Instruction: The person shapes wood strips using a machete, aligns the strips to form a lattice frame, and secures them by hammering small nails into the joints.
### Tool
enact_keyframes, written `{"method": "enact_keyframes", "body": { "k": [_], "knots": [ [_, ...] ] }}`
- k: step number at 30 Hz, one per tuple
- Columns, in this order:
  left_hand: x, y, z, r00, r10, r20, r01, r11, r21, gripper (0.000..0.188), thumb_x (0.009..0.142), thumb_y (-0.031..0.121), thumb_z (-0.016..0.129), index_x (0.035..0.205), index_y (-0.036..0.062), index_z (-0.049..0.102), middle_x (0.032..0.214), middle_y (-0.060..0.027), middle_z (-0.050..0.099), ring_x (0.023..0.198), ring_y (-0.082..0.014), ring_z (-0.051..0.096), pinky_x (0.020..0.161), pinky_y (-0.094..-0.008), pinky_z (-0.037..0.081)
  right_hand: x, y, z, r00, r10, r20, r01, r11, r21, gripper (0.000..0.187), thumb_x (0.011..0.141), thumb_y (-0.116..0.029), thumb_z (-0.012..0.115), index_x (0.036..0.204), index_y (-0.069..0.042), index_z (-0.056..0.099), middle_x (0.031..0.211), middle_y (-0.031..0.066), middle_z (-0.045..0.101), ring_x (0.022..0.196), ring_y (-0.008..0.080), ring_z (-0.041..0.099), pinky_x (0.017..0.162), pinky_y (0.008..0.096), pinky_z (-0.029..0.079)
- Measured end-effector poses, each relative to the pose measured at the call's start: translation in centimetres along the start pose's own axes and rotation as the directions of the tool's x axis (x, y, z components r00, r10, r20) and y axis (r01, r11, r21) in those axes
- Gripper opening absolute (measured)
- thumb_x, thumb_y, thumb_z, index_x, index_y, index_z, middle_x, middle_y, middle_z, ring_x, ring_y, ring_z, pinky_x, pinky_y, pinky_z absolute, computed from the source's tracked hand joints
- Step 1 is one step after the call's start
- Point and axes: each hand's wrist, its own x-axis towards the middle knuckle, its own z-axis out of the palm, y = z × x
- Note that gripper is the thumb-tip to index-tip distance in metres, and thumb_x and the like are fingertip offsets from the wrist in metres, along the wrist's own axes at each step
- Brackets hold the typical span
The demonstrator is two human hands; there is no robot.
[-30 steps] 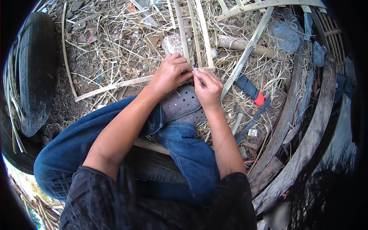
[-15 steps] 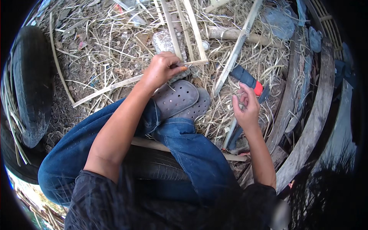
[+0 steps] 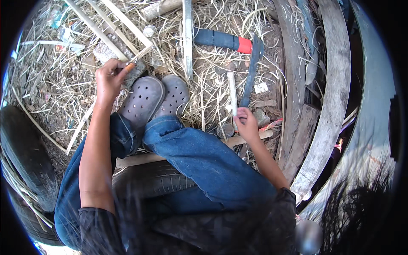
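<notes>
Straw point(image 3: 55, 80) covers the ground all about my grey clogs point(image 3: 155, 100), and those clogs are my landmark; my left hand point(image 3: 108, 80) sits just beside the left clog, on its outer side, its grip clenched on the end of a thin pale bamboo strip point(image 3: 106, 36) whose frayed tip pokes out above the clog's toe; the strip runs up and away from the clogs, beside another pale strip point(image 3: 125, 22) lying in the straw; my right hand point(image 3: 246, 123) is on the other side of the clogs, well apart from them, its fingers curled about the lower end of a pale wooden handle point(image 3: 232, 95) that points away from me; whether that grip is tight I cannot tell, since the fingers hide the contact; just beyond the handle, farther from the clogs, lies a dark flat blade point(image 3: 251, 72), and above it a blue tool handle with a red end point(image 3: 223, 40); a flat pale slat point(image 3: 187, 38) stands straight up from the right clog's toe; my jeans point(image 3: 204, 157) come down to the clogs, legs crossed, and under them is a black tyre point(image 3: 151, 180); curved weathered planks point(image 3: 331, 97) arc round far to the right of the clogs; another dark tyre point(image 3: 25, 153) lies far to their left.
</notes>
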Motion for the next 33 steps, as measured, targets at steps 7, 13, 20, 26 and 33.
{"method": "enact_keyframes", "body": {
  "k": [7, 13, 20, 26, 33],
  "knots": [
    [-0.2, -0.6, -0.4, 0.999, -0.036, 0.03, 0.035, 0.998, 0.044, 0.022, 0.076, 0.008, 0.08, 0.071, -0.0027, 0.062, 0.065, -0.007, 0.059, 0.058, -0.0112, 0.052, 0.055, -0.0277, 0.043, 2.3, -1.6, 1.7, 0.997, -0.07, -0.025, 0.065, 0.984, -0.164, 0.043, 0.082, -0.009, 0.066, 0.122, 0.002, 0.055, 0.105, 0.0225, 0.066, 0.096, 0.0349, 0.067, 0.083, 0.0409, 0.054],
    [-0.3, -0.5, 0.0, 1.0, 0.03, 0.01, -0.03, 0.999, 0.028, 0.024, 0.075, 0.012, 0.082, 0.069, -0.0001, 0.063, 0.063, -0.0052, 0.061, 0.059, -0.0106, 0.055, 0.055, -0.0281, 0.044, 2.9, -4.8, 1.4, 0.995, 0.038, 0.089, 0.029, 0.759, -0.651, 0.062, 0.083, -0.016, 0.066, 0.137, 0.002, 0.04, 0.106, 0.0263, 0.065, 0.094, 0.0417, 0.064, 0.081, 0.0483, 0.052],
    [0.2, -1.2, -0.8, 0.998, 0.039, 0.055, -0.04, 0.999, 0.017, 0.024, 0.074, 0.01, 0.081, 0.067, -0.0007, 0.061, 0.064, -0.0079, 0.059, 0.056, -0.0167, 0.055, 0.054, -0.0319, 0.044, 6.6, -3.4, 1.6, 0.992, 0.054, 0.116, 0.011, 0.87, -0.493, 0.033, 0.076, -0.016, 0.07, 0.102, 0.003, 0.061, 0.078, 0.0201, 0.068, 0.074, 0.0355, 0.068, 0.072, 0.0457, 0.053],
    [-0.4, -1.6, -0.8, 0.999, 0.045, 0.023, -0.045, 0.999, 0.001, 0.029, 0.072, 0.016, 0.082, 0.067, -0.0007, 0.058, 0.061, -0.0097, 0.053, 0.056, -0.0237, 0.053, 0.053, -0.0361, 0.043, 5.5, -4.8, 2.1, 0.946, 0.236, 0.221, -0.299, 0.897, 0.324, 0.025, 0.084, -0.005, 0.06, 0.107, 0.0, 0.052, 0.072, 0.006, 0.062, 0.062, 0.0122, 0.059, 0.044, 0.0245, 0.048],
    [-0.1, -1.4, -0.6, 0.988, 0.155, -0.011, -0.155, 0.988, -0.026, 0.021, 0.071, 0.012, 0.082, 0.071, 0.0015, 0.064, 0.065, -0.0084, 0.058, 0.058, -0.0221, 0.056, 0.054, -0.0353, 0.045, 0.3, -5.3, 1.2, 0.973, 0.182, 0.142, -0.216, 0.935, 0.281, 0.025, 0.091, -0.007, 0.063, 0.103, -0.005, 0.041, 0.074, 0.0059, 0.059, 0.049, 0.0051, 0.05, 0.038, 0.0229, 0.038]
  ]
}}
